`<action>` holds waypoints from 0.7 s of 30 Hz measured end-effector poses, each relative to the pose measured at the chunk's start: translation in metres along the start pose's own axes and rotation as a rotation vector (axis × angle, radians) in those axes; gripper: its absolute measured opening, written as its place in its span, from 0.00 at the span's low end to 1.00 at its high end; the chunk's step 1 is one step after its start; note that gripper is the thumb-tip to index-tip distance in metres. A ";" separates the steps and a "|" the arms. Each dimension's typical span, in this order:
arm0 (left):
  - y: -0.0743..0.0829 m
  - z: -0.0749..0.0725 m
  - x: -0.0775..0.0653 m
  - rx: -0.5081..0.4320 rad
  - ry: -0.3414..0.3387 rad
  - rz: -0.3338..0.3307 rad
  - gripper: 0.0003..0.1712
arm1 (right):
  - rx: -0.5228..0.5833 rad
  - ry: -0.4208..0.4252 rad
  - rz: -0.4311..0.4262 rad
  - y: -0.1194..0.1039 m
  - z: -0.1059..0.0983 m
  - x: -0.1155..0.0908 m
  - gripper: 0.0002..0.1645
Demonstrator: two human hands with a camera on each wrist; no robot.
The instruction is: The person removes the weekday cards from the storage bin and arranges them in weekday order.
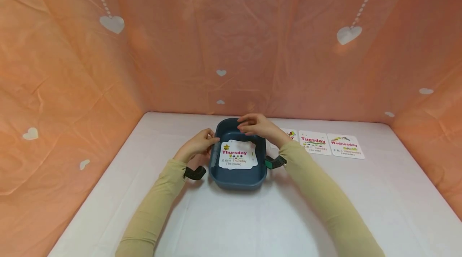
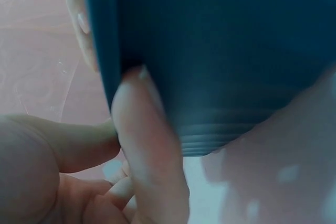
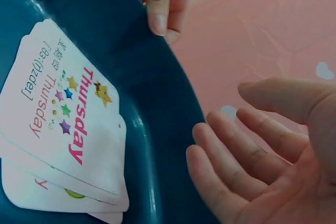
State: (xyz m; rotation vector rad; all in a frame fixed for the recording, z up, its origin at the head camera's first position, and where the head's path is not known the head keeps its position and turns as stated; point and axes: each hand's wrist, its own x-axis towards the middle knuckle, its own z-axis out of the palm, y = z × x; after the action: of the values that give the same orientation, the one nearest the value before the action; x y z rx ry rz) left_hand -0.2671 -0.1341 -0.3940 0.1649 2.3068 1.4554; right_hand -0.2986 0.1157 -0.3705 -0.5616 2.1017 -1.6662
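A blue plastic tray stands on the table with a small stack of white day cards inside. On top lies the Thursday card, its print also readable in the right wrist view. My left hand pinches the tray's left rim between thumb and finger; the left wrist view shows the finger against the tray's outer wall. Over the tray's far right corner hovers my right hand. Its fingers are loosely extended with nothing between them, as the right wrist view shows.
To the right of the tray, a row of cards lies on the white table: one partly hidden by my right arm, then the Tuesday card and the Wednesday card. An orange cloth with white hearts surrounds the table.
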 end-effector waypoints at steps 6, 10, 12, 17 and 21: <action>0.001 0.001 -0.001 -0.001 0.003 -0.012 0.11 | -0.051 -0.003 0.070 0.000 0.007 0.008 0.23; 0.002 0.001 0.000 -0.005 0.002 -0.017 0.11 | -0.122 -0.010 0.100 0.001 0.008 0.013 0.23; 0.002 0.001 0.000 -0.007 0.002 -0.013 0.11 | -0.160 -0.020 0.123 0.002 0.009 0.014 0.23; 0.001 0.001 -0.001 0.002 0.006 0.004 0.10 | -0.253 -0.036 0.167 0.002 0.011 0.017 0.23; 0.000 0.002 -0.001 0.008 0.013 0.010 0.11 | -0.310 -0.029 0.169 0.004 0.012 0.020 0.22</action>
State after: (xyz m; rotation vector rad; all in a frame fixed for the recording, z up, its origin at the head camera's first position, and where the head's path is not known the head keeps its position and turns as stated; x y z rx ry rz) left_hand -0.2659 -0.1329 -0.3949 0.1696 2.3262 1.4561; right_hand -0.3094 0.0960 -0.3778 -0.4794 2.3309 -1.2433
